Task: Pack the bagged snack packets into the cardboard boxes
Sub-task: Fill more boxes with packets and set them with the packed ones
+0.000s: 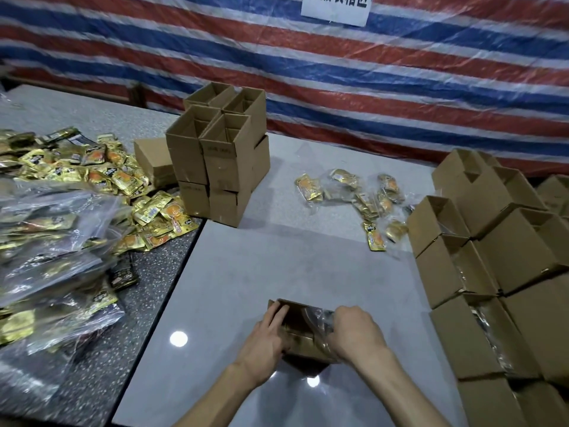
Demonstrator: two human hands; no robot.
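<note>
A small open cardboard box (297, 315) stands on the grey table near the front edge, between my two hands. My left hand (266, 335) lies against the box's left side, its fingers reaching over the rim. My right hand (354, 332) grips a clear plastic bag of gold snack packets (320, 322) and holds it in the box's opening. Part of the bag is hidden behind my right hand. More bagged gold packets (354, 192) lie loose further back on the table.
A stack of empty open boxes (220, 155) stands at the back centre. Filled boxes (498, 272) are stacked along the right edge. A large heap of gold packets and clear bags (61, 217) covers the dark table at left. A striped tarpaulin hangs behind.
</note>
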